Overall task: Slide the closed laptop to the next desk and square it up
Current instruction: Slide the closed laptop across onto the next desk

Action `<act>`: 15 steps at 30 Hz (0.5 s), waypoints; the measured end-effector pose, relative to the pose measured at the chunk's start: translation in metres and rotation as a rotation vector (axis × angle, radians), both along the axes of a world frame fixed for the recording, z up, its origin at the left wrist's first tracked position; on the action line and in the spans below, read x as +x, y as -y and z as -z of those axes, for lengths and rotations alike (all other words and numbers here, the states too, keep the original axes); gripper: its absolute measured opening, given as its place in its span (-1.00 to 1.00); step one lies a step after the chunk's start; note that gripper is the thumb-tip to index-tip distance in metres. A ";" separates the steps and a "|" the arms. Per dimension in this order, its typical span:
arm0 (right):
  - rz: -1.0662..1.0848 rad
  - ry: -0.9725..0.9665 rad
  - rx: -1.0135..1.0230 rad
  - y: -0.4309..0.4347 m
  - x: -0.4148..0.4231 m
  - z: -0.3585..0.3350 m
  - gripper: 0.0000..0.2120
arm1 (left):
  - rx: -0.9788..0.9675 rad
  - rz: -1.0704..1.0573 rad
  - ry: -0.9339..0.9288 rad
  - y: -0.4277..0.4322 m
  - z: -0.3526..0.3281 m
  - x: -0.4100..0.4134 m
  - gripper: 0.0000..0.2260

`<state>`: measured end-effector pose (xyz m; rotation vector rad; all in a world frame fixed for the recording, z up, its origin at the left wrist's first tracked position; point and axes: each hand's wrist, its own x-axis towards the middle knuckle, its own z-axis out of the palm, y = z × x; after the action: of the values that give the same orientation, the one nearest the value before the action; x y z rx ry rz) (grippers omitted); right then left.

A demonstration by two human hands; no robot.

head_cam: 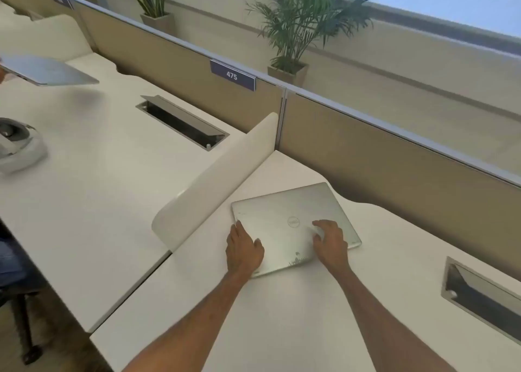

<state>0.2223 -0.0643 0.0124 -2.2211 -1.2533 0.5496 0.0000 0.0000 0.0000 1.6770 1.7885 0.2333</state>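
A closed silver laptop lies flat on the white desk in front of me, turned a little askew to the desk edge. My left hand grips its near left corner, fingers along the left edge and thumb on the lid. My right hand rests on the lid to the right of the round logo, fingers spread and pressing down. A low white divider separates this desk from the neighbouring desk on the left.
A cable tray opening is set into the left desk and another into mine at right. Another silver laptop is held above the far left desk. A white device sits at left. Beige partition with a 475 label runs behind.
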 end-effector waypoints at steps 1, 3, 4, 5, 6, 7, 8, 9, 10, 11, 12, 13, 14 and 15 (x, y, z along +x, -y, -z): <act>0.009 0.006 -0.018 -0.008 0.005 -0.001 -0.62 | -0.010 -0.005 0.002 -0.005 0.001 0.003 -0.27; 0.047 0.017 -0.097 -0.021 0.018 -0.001 -0.61 | -0.056 -0.031 0.009 -0.013 0.002 0.009 -0.26; 0.068 0.022 -0.133 -0.028 0.027 0.002 -0.59 | -0.064 -0.042 0.010 -0.018 0.002 0.014 -0.26; 0.090 0.023 -0.160 -0.035 0.035 0.004 -0.57 | -0.070 -0.058 0.001 -0.022 0.001 0.019 -0.26; 0.117 0.020 -0.179 -0.041 0.044 0.008 -0.56 | -0.070 -0.078 -0.014 -0.025 0.000 0.023 -0.26; 0.148 0.016 -0.204 -0.046 0.051 0.010 -0.54 | -0.072 -0.102 -0.031 -0.028 -0.002 0.027 -0.25; 0.180 0.007 -0.216 -0.050 0.059 0.015 -0.54 | -0.074 -0.124 -0.052 -0.031 -0.005 0.031 -0.24; 0.210 0.001 -0.234 -0.053 0.066 0.017 -0.53 | -0.090 -0.143 -0.076 -0.035 -0.007 0.035 -0.23; 0.234 -0.001 -0.240 -0.055 0.072 0.020 -0.53 | -0.105 -0.164 -0.090 -0.039 -0.009 0.039 -0.22; 0.257 -0.001 -0.250 -0.057 0.076 0.021 -0.52 | -0.133 -0.191 -0.088 -0.043 -0.012 0.044 -0.21; 0.274 0.001 -0.258 -0.059 0.080 0.023 -0.50 | -0.161 -0.220 -0.072 -0.046 -0.014 0.048 -0.20; 0.285 -0.002 -0.272 -0.060 0.084 0.024 -0.47 | -0.185 -0.255 -0.053 -0.049 -0.017 0.051 -0.20; 0.294 -0.014 -0.279 -0.062 0.088 0.027 -0.45 | -0.198 -0.292 -0.036 -0.052 -0.018 0.053 -0.21; 0.307 -0.033 -0.278 -0.063 0.091 0.029 -0.42 | -0.205 -0.326 -0.023 -0.054 -0.018 0.054 -0.22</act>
<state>0.3132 -0.0015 -0.0167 -2.5599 -0.8352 0.6656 0.0537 0.0545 0.0178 1.2478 2.0246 0.1653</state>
